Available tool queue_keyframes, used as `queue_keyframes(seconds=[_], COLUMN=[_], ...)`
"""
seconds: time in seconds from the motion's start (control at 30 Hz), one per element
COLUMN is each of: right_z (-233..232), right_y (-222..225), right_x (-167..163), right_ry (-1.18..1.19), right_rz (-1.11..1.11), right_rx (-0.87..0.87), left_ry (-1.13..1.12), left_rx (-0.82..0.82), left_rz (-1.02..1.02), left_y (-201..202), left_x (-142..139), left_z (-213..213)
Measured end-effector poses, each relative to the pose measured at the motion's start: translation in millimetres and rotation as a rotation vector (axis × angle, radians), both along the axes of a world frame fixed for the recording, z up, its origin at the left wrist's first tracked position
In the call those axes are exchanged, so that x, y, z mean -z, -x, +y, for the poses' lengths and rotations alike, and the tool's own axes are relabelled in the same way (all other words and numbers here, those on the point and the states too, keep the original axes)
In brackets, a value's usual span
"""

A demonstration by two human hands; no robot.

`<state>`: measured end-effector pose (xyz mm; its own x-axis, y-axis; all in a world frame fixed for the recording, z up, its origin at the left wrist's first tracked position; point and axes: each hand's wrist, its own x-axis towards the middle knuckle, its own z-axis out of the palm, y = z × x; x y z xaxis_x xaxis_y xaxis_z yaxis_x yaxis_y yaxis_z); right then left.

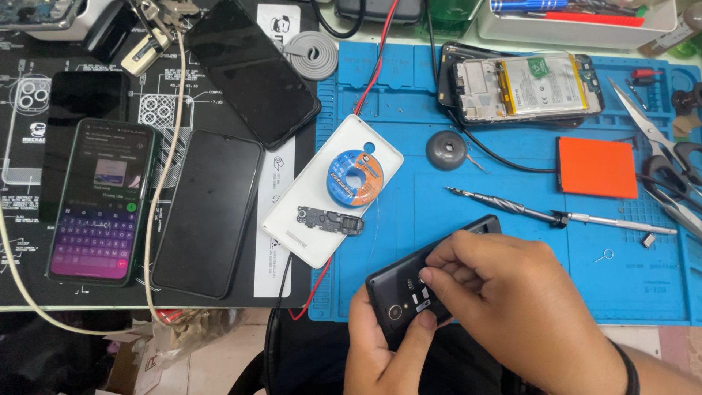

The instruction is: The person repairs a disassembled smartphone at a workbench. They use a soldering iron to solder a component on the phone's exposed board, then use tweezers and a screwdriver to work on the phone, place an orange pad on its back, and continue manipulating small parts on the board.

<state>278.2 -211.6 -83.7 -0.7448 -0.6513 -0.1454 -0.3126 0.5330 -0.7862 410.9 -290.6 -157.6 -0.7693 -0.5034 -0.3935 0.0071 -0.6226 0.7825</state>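
We see the bench under bright, even light from above, with only soft, short shadows, such as the one under the screwdriver (512, 206) on the blue mat (512, 292). Pale glare lies across the glossy black phone screens (248, 69), and the lit phone (99, 201) glows purple. Focus holds sharp through the middle; our right hand (504, 292) and left hand (376, 351) look slightly soft. The far corners bend a little and lose detail.
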Motion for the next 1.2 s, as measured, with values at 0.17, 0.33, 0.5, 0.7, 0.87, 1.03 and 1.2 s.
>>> queue_keyframes(seconds=[0.17, 0.33, 0.5, 0.7, 0.87, 1.03, 1.2], right_z=[0, 0, 3, 8, 2, -1, -4], right_y=[-11, -17, -16, -23, -35, -45, -56], right_x=[2, 0, 1, 3, 3, 1, 2], right_ry=[-0.079, -0.096, -0.145, -0.12, -0.089, -0.068, 0.024], right_rz=[0.259, 0.341, 0.27, 0.305, 0.273, 0.23, 0.388], right_rx=[-0.003, -0.006, 0.015, 0.035, 0.169, 0.274, 0.303], left_ry=[0.052, -0.053, 0.009, 0.088, 0.158, 0.127, 0.03], left_rx=[0.017, -0.004, 0.026, 0.041, 0.057, 0.06, 0.097], left_rz=[-0.017, 0.065, 0.008, 0.062, 0.115, 0.225, 0.233], left_y=[-1, 0, -3, -7, -9, -12, -16], left_x=[4, 4, 1, 6, 13, 13, 6], left_z=[0, 1, 1, 3, 2, -5, -10])
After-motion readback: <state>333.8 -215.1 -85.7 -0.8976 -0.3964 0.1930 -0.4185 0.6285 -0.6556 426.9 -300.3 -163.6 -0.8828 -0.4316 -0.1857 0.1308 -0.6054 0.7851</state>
